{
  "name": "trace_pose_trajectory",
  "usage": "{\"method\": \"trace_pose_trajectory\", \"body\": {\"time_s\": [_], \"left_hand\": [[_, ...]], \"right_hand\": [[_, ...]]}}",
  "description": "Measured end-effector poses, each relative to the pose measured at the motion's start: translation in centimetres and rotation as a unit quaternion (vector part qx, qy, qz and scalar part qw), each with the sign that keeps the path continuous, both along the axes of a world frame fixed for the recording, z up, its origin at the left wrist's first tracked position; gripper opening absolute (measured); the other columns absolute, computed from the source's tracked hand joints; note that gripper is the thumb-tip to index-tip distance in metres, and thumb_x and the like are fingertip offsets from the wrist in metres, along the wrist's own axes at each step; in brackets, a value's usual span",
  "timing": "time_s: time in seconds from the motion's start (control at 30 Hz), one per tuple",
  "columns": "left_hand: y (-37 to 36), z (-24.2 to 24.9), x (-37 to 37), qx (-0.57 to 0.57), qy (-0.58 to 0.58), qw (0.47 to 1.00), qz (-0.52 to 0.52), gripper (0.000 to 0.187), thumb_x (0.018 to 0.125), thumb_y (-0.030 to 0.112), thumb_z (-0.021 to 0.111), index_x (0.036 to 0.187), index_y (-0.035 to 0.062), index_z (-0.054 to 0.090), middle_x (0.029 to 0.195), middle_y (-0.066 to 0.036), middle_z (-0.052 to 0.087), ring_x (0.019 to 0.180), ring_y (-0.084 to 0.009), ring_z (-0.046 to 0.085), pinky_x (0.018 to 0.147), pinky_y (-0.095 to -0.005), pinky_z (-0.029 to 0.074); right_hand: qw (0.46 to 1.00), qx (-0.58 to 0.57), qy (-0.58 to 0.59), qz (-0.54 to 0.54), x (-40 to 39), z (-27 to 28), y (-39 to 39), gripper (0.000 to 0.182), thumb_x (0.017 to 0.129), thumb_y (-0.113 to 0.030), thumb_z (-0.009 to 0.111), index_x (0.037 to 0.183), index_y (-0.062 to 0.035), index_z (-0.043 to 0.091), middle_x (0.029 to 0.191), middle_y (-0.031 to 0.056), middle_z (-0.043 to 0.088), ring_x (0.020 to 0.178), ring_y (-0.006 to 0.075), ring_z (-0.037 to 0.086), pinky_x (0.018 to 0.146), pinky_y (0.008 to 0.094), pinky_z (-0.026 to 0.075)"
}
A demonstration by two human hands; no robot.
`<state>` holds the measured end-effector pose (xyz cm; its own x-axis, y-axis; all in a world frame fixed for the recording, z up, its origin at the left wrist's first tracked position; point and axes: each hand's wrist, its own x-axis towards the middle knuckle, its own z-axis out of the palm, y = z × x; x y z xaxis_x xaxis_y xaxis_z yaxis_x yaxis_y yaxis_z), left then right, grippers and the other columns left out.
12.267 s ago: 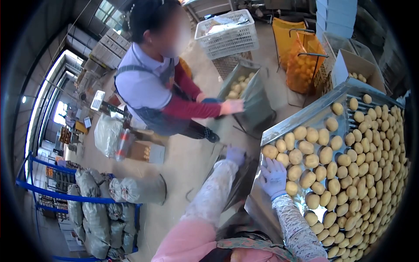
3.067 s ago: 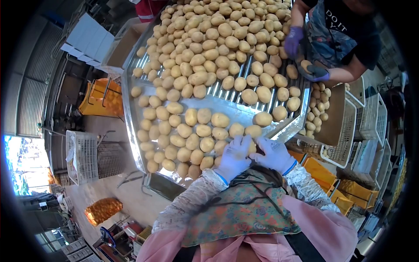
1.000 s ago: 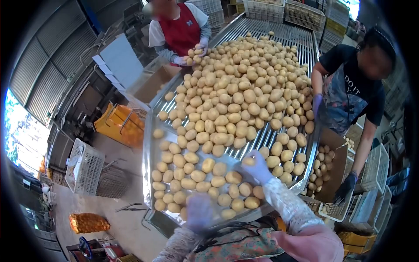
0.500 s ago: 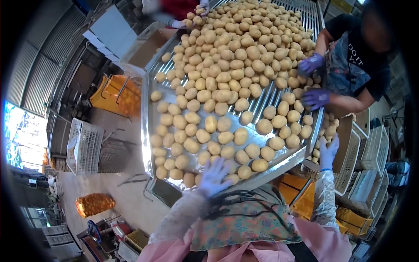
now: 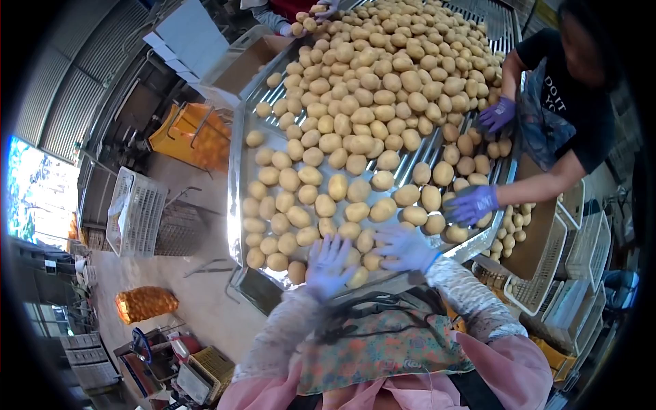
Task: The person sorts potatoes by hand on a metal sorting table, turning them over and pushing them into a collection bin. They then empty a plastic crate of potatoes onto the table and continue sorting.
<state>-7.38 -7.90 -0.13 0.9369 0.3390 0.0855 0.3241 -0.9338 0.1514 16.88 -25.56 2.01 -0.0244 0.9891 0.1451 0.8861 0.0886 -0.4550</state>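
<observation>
A steel sorting table (image 5: 236,205) slopes away from me, heaped with several yellow potatoes (image 5: 362,116). My left hand (image 5: 328,263), in a pale glove, rests spread on the potatoes at the near edge. My right hand (image 5: 403,247), gloved too, lies flat with fingers apart over potatoes just right of it. Neither hand grips anything. A co-worker's purple-gloved hand (image 5: 471,203) reaches onto the table close to my right hand, and their other hand (image 5: 497,113) works farther up.
A cardboard box of potatoes (image 5: 523,232) sits at the table's right edge. A white crate (image 5: 137,212) and a mesh sack of potatoes (image 5: 145,303) are on the floor to the left, an orange bin (image 5: 188,137) beside them. Another person's hands (image 5: 321,10) sort at the far end.
My right hand has come back from the box at the right onto the potatoes at the near edge. The co-worker's lower hand has reached down toward it.
</observation>
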Motion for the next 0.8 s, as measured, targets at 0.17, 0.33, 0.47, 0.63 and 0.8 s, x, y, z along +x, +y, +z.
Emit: {"method": "trace_pose_trajectory", "body": {"time_s": [0.17,0.33,0.47,0.63,0.8], "left_hand": [[4.7,0.4,-4.5,-0.019,0.025,0.999,0.011,0.07,0.093,0.044,0.062,0.149,0.004,0.047,0.154,-0.016,0.045,0.145,-0.0469,0.033,0.118,-0.0638,0.019],[2.0,3.4,7.2,-0.079,-0.094,0.992,-0.017,0.064,0.092,0.038,0.063,0.144,0.0031,0.05,0.142,-0.021,0.05,0.137,-0.0449,0.041,0.115,-0.0607,0.026],[2.3,2.4,18.2,-0.037,-0.167,0.981,-0.088,0.053,0.094,0.034,0.062,0.141,0.0108,0.056,0.136,-0.022,0.055,0.123,-0.0421,0.053,0.108,-0.0554,0.039],[3.7,3.1,24.6,-0.107,0.145,0.982,-0.046,0.059,0.088,0.037,0.068,0.144,0.024,0.055,0.122,-0.016,0.062,0.113,-0.0345,0.059,0.099,-0.0512,0.045],[0.2,5.4,23.1,-0.218,0.035,0.975,-0.026,0.062,0.089,0.038,0.068,0.147,0.0206,0.052,0.121,-0.017,0.063,0.113,-0.0337,0.061,0.098,-0.0538,0.044]], "right_hand": [[0.94,0.075,-0.13,-0.308,6.8,3.7,-3.9,0.051,0.082,-0.036,0.069,0.13,-0.0172,0.066,0.136,0.0189,0.055,0.124,0.0411,0.051,0.109,0.0566,0.035],[0.928,0.0,-0.141,-0.345,4.6,-0.7,-1.7,0.063,0.085,-0.046,0.066,0.143,-0.0218,0.057,0.15,0.0207,0.045,0.139,0.048,0.038,0.116,0.0646,0.025],[0.962,-0.032,-0.086,-0.258,-0.2,1.4,0.0,0.062,0.084,-0.049,0.066,0.14,-0.0222,0.06,0.149,0.0181,0.048,0.14,0.0501,0.036,0.115,0.0655,0.027],[0.975,0.045,-0.006,-0.219,-2.2,0.3,-3.7,0.062,0.079,-0.038,0.075,0.138,-0.0196,0.061,0.14,0.0144,0.056,0.137,0.0491,0.041,0.114,0.0639,0.032],[0.674,0.171,0.614,-0.375,-2.1,1.3,-8.2,0.064,0.1,-0.02,0.064,0.156,-0.0076,0.037,0.146,0.0087,0.051,0.131,0.0229,0.053,0.108,0.0374,0.045]]}}
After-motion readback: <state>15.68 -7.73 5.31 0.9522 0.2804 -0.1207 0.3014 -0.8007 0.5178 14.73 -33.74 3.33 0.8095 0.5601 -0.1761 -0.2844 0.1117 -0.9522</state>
